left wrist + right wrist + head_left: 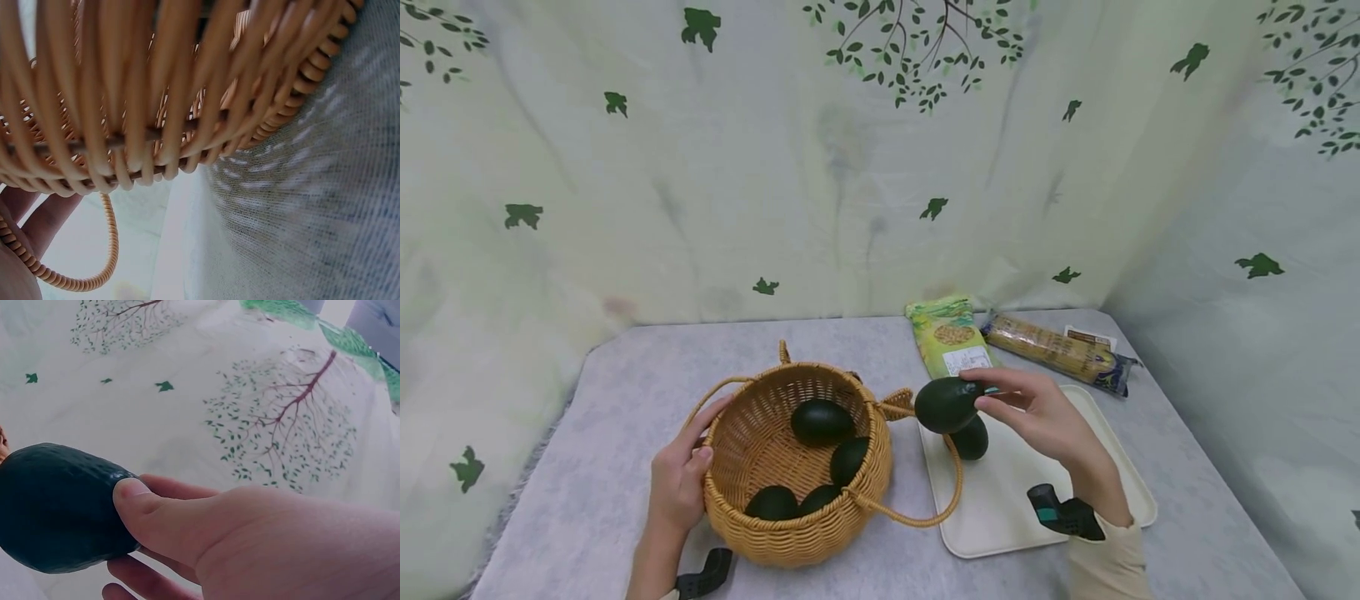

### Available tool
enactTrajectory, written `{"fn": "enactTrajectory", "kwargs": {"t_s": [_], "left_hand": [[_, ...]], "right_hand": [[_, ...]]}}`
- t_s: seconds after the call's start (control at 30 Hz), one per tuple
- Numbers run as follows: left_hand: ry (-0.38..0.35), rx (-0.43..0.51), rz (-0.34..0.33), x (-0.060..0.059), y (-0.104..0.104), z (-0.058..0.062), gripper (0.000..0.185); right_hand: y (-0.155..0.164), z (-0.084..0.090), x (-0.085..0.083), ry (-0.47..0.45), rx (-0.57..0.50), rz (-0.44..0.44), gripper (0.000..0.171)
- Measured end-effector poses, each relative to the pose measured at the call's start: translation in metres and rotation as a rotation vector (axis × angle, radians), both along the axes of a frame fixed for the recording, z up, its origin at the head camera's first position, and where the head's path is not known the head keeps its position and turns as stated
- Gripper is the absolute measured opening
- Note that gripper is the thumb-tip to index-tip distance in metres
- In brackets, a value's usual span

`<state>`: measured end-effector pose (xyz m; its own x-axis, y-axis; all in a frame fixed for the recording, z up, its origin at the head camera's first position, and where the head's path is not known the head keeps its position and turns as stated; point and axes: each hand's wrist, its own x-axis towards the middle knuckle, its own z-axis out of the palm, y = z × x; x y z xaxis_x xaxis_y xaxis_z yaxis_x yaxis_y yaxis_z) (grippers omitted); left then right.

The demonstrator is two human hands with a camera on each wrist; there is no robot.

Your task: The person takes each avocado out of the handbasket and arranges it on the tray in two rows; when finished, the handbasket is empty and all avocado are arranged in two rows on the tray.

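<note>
A round wicker basket [797, 533] holds several dark green avocados, one of them a rear avocado [822, 422] near the back wall. My left hand [679, 483] grips the basket's left rim, thumb over the edge; in the left wrist view its fingers lie beside the looped handle [111, 237] and the woven wall [125, 94]. By its narrow end, my right hand [1037, 412] pinches another avocado [946, 405], held up just right of the basket. The thumb presses on that avocado [59, 509] in the right wrist view. Partly hidden beneath it, a further avocado [972, 440] lies on the white tray [1007, 508].
The basket's right handle [957, 492] loops out over the tray's left edge. Behind the tray lie a green-yellow food packet [951, 333] and a long pack of noodles [1052, 346]. A leaf-print curtain [737, 167] hangs around the grey-clothed table [647, 367].
</note>
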<state>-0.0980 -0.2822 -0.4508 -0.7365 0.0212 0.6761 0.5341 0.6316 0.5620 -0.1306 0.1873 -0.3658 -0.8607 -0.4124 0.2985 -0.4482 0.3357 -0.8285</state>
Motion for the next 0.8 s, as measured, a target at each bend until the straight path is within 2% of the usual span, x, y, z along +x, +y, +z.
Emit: {"fn": "enactTrajectory", "kwargs": {"t_s": [0.2, 0.5, 0.8], "left_hand": [[0.007, -0.001, -0.013, -0.001, -0.001, -0.001, 0.050], [0.024, 0.006, -0.014, -0.001, 0.000, 0.000, 0.051], [0.031, 0.008, -0.021, -0.002, -0.001, -0.001, 0.051]], "right_hand": [[0.005, -0.007, 0.000, -0.065, -0.023, -0.025, 0.037], [0.014, -0.011, -0.004, -0.079, -0.019, -0.024, 0.038], [0.030, -0.013, -0.003, -0.116, 0.057, -0.143, 0.035]]}}
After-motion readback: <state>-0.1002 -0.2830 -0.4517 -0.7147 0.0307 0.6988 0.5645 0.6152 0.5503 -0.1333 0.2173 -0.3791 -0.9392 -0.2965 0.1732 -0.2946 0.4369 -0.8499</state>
